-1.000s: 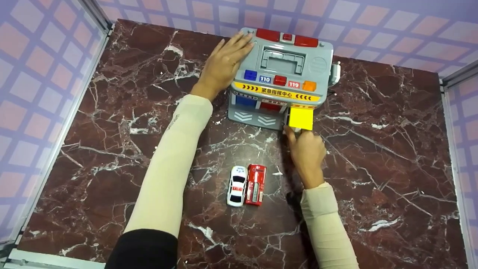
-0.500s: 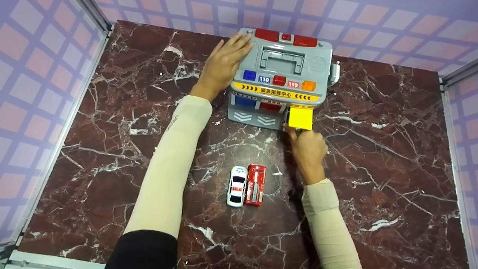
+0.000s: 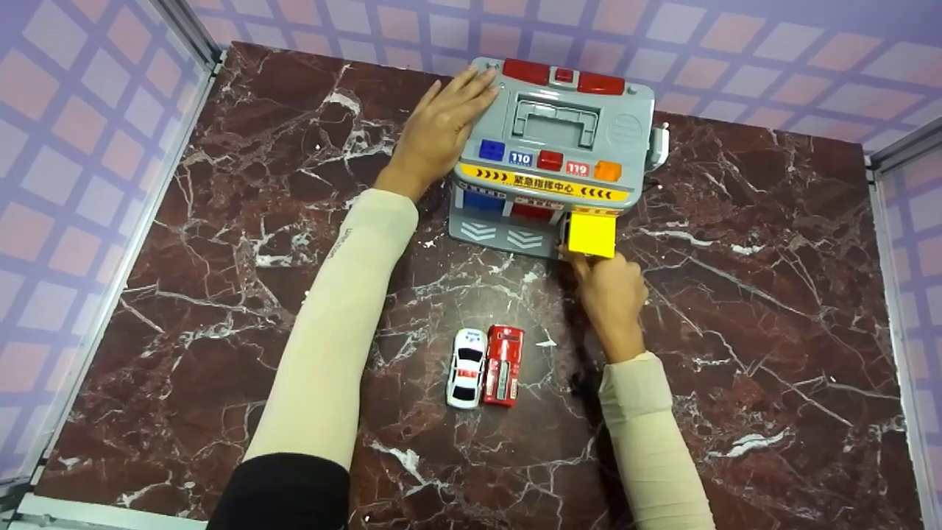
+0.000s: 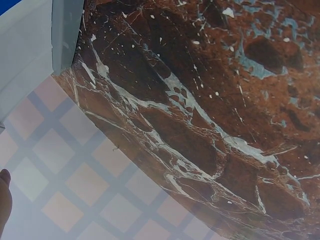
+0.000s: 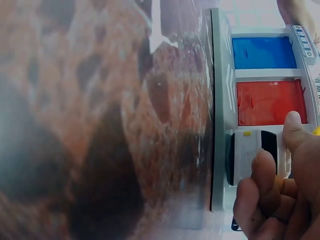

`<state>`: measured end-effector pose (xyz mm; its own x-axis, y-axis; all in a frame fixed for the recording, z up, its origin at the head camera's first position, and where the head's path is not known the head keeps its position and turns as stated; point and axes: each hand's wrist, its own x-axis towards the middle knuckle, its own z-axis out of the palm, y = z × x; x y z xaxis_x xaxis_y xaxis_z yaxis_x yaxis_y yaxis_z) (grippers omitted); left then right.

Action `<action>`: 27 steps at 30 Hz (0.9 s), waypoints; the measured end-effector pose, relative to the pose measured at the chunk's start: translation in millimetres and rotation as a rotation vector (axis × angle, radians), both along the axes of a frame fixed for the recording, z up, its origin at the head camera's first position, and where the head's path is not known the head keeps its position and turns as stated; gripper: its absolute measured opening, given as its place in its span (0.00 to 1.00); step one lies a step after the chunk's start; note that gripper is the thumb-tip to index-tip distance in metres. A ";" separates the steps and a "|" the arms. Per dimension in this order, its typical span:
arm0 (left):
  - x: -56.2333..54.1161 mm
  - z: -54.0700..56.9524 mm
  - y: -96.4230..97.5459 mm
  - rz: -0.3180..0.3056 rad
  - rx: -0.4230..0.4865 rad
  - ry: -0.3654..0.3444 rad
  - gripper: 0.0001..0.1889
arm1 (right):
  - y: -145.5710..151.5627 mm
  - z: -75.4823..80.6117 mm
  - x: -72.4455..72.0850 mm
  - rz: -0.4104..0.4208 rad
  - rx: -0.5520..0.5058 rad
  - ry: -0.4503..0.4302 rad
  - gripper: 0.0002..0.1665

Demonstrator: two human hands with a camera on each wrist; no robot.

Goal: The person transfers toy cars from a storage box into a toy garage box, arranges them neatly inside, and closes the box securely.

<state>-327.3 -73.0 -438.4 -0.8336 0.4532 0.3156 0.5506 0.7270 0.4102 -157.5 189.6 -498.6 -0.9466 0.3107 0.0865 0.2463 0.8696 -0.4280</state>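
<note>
In the head view my left hand [image 3: 441,129] lies flat on the left edge of the grey toy emergency station's roof [image 3: 548,121], fingers straight. My right hand [image 3: 612,294] is at the station's third bay, beneath a flat yellow panel [image 3: 592,235] that juts out at the front. In the right wrist view its thumb and curled fingers are around a white toy vehicle [image 5: 247,157] with a dark window, partly hidden by the fingers. Beside it are the shut red door [image 5: 270,102] and blue door [image 5: 265,52].
A white toy police car [image 3: 466,368] and a red toy fire truck [image 3: 505,366] stand side by side on the marbled tabletop [image 3: 765,331], nearer the body. Checked walls [image 3: 780,66] border the table at the back and sides.
My right hand and wrist have shifted slightly to the right below the yellow panel. The white strip under the panel's front edge shows less. My left hand stays in place on the roof.
</note>
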 end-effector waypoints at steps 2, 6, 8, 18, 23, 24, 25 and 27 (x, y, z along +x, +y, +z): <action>-0.6 0.3 0.0 0.000 0.001 -0.003 0.22 | 0.2 0.1 0.2 -0.005 -0.022 -0.004 0.38; -1.2 0.5 0.1 0.004 0.002 -0.006 0.22 | 0.1 0.2 1.0 0.009 -0.049 0.002 0.34; -1.0 0.4 0.1 0.007 0.003 -0.006 0.22 | 0.1 -0.1 1.6 0.021 -0.063 0.006 0.32; -0.4 -0.6 0.1 0.005 0.010 -0.003 0.22 | 0.8 -0.9 2.5 0.039 -0.030 0.068 0.24; -0.2 -1.0 0.0 0.007 0.007 -0.015 0.22 | 1.2 -3.6 -0.2 0.037 -0.006 0.103 0.24; -0.2 -1.0 0.2 0.007 0.008 -0.016 0.22 | 1.5 -4.3 -0.5 0.039 -0.005 0.113 0.24; 0.0 -1.0 0.4 0.006 0.008 -0.017 0.22 | 1.7 -5.0 -0.8 0.040 -0.003 0.122 0.25; -0.1 -1.5 0.4 0.005 0.009 -0.017 0.22 | 2.1 -6.3 -1.3 0.044 -0.006 0.137 0.25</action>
